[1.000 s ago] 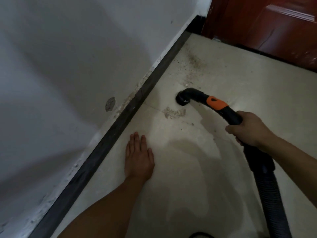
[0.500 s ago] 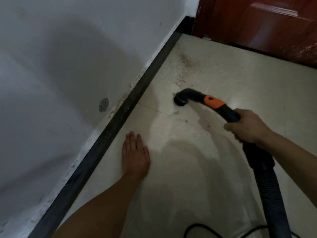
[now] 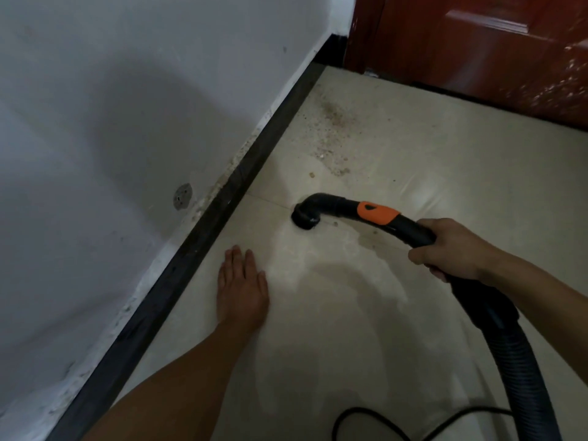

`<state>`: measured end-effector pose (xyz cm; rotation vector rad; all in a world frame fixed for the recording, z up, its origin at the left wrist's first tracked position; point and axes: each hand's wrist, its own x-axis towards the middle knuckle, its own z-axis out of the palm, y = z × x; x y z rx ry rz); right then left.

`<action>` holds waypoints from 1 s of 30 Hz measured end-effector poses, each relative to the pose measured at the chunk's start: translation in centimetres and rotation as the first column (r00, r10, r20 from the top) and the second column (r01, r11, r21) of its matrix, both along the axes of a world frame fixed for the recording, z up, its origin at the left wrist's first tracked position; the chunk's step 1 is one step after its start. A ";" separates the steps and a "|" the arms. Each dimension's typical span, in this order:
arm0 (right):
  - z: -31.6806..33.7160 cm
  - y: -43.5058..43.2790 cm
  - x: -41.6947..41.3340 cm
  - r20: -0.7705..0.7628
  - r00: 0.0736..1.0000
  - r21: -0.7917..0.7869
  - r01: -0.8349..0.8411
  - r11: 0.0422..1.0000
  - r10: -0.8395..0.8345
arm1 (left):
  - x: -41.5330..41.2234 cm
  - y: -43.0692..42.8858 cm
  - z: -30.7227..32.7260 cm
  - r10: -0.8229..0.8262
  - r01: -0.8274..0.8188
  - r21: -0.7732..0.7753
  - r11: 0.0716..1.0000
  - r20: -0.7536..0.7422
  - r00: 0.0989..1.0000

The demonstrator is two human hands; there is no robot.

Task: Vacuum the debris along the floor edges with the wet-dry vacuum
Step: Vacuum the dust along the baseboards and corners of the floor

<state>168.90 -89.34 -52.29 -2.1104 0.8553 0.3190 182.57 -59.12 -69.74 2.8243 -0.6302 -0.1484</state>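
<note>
Vacuuming had just cleared the floor (image 3: 445, 186) under the nozzle (image 3: 306, 219), right grip (image 3: 451, 249) clasping the wand (image 3: 378, 213), left grip (image 3: 241, 288) released and flat, debris (image 3: 331, 144) left toward the door (image 3: 477, 43).

Single head-worn wide-angle view, looking steeply down and forward, close above floor (image 3: 397, 313), wall (image 3: 127, 122) at left

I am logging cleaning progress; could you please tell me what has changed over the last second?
The nozzle drew back toward the person onto the tile joint, and the debris patch lying there is gone. The right hand still grips the wand, the left hand still rests flat on the floor, and scattered debris near the door remains.
</note>
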 end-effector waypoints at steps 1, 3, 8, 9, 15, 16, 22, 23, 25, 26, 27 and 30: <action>0.1 -0.3 -0.2 0.007 1.000 -0.023 0.026 0.999 -0.026 | 0.0 0.0 0.1 -0.003 0.003 0.002 1.000 -0.001 1.000; 0.3 -1.3 -1.0 0.034 0.994 -0.093 0.111 0.989 -0.109 | -0.1 -0.1 0.2 0.005 -0.005 0.003 1.000 0.002 1.000; 0.8 -1.6 -4.2 -0.021 0.996 -0.042 0.087 0.995 -0.088 | -0.8 -1.5 0.2 0.090 -0.090 -0.009 0.996 0.014 0.996; 0.8 -1.2 -4.7 -0.024 0.997 -0.023 0.074 0.997 -0.075 | -1.0 -1.8 0.2 0.107 -0.107 -0.012 0.994 0.008 0.994; -0.1 0.0 -6.4 0.028 0.995 -0.022 0.095 0.995 -0.095 | -1.3 -3.2 0.3 0.167 -0.167 0.005 0.986 -0.052 0.985; -0.1 0.2 -6.5 0.032 0.994 -0.003 0.103 0.995 -0.103 | -1.3 -3.2 0.3 0.164 -0.164 0.006 0.987 -0.046 0.985; -1.1 2.8 -4.6 0.079 0.989 0.045 0.118 0.992 -0.121 | -1.3 -1.5 0.4 0.059 -0.059 -0.022 0.998 -0.016 0.998; -1.5 3.9 -3.8 0.077 0.995 0.055 0.065 0.996 -0.069 | -1.2 -1.0 0.5 0.030 -0.030 -0.021 0.999 -0.011 0.999; -2.0 5.8 -2.3 0.074 0.997 0.055 -0.033 0.998 0.028 | -0.8 -0.3 0.5 -0.005 0.005 -0.025 1.000 -0.002 1.000; -2.2 6.3 -1.7 0.071 0.996 0.056 -0.062 0.997 0.057 | -0.7 0.1 0.5 -0.004 0.004 -0.027 1.000 0.002 1.000; -2.1 6.2 -1.7 0.068 0.996 0.056 -0.062 0.996 0.059 | -0.6 0.2 0.5 -0.007 0.007 -0.033 0.999 0.007 1.000; -1.7 3.8 -3.6 0.054 0.999 0.030 0.005 1.000 -0.007 | -0.8 0.1 0.4 0.007 -0.006 -0.031 1.000 0.022 1.000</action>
